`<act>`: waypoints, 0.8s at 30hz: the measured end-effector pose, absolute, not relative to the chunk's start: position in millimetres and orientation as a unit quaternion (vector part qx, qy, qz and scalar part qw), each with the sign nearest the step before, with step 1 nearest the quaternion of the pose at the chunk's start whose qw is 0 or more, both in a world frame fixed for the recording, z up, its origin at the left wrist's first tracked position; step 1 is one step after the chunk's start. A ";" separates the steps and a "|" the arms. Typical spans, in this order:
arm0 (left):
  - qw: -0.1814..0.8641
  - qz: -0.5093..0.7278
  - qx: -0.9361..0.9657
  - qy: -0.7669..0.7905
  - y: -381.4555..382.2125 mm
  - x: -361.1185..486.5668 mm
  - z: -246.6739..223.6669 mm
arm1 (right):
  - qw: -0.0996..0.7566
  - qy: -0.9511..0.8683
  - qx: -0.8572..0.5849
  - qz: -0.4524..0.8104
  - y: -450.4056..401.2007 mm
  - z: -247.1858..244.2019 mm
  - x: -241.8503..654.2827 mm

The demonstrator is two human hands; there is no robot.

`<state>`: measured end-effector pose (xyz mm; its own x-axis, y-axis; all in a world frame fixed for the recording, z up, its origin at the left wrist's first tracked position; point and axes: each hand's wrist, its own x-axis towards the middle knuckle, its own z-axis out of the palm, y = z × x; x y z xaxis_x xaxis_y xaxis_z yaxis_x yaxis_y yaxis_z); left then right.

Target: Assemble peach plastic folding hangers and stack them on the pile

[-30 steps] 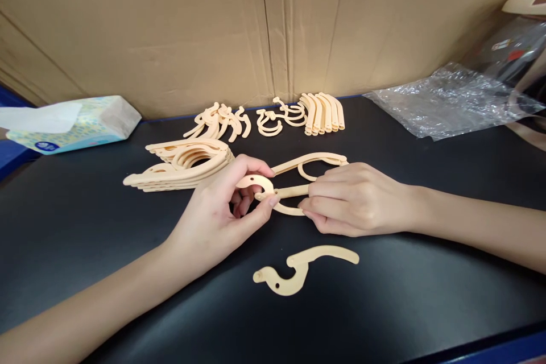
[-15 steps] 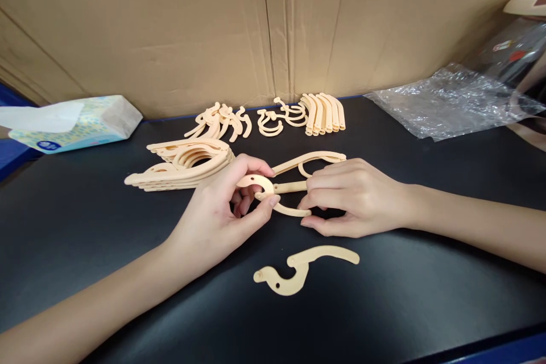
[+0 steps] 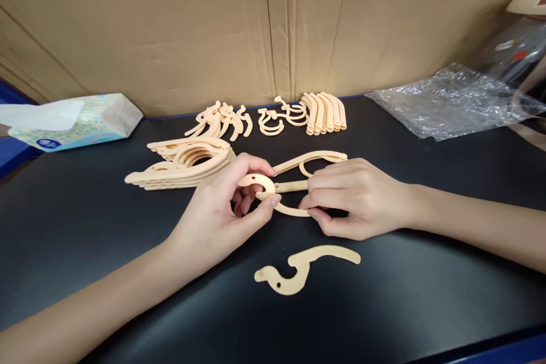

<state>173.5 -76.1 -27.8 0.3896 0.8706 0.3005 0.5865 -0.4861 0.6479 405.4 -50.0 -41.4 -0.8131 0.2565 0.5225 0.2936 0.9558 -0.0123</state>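
Between thumb and fingers, my left hand (image 3: pixel 239 199) pinches a curved beige plastic piece (image 3: pixel 267 183) that has a small dark hole. A curved arm (image 3: pixel 292 210) runs from it to the right, and the fingertips of my right hand (image 3: pixel 350 199) close on its far end. Behind my right hand lie a long beige arm (image 3: pixel 298 163) and a straight strip (image 3: pixel 292 186), both partly covered by its fingers. Nearer to me, a hooked beige piece joined to a curved arm (image 3: pixel 290 284) lies flat on the black table (image 3: pixel 405 307).
Stacked beige hanger-like pieces (image 3: pixel 183 173) sit left of my hands. Along the back are loose curved parts (image 3: pixel 217 119), hooks (image 3: pixel 271 125) and a row of arms (image 3: pixel 324 114). A tissue pack (image 3: pixel 98 119) stands left; clear plastic (image 3: pixel 456 102) lies right, before a cardboard wall (image 3: pixel 191 28).
My right thumb has shifted slightly to the right along the end of the curved arm. My left hand keeps its hold almost unchanged.
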 end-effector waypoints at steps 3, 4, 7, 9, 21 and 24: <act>0.228 0.317 0.801 0.454 -75.4 173.7 -28.3 | 0.268 -0.951 -0.142 -0.058 -51.2 -40.3 405.7; 0.229 0.319 0.800 0.454 -75.1 173.8 -28.5 | 0.265 -0.951 -0.142 -0.071 -51.5 -39.8 405.9; 0.232 0.324 0.795 0.457 -74.7 173.7 -28.6 | 0.252 -0.950 -0.145 -0.111 -52.1 -38.3 406.6; 0.235 0.326 0.791 0.461 -74.8 173.6 -28.1 | 0.242 -0.950 -0.143 -0.134 -52.2 -37.6 406.9; 0.315 0.313 0.751 0.488 -68.9 175.6 -24.6 | 0.221 -0.938 -0.091 -0.252 -61.8 -33.0 408.3; 0.337 0.313 0.728 0.507 -67.0 175.0 -23.2 | 0.190 -0.941 -0.078 -0.269 -63.3 -29.8 408.7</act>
<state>175.0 -67.0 -23.2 0.2887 0.9506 0.1141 0.5277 -0.2574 0.8095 408.7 -63.3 -29.8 -0.9154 0.0452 0.4000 0.2496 0.8433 0.4760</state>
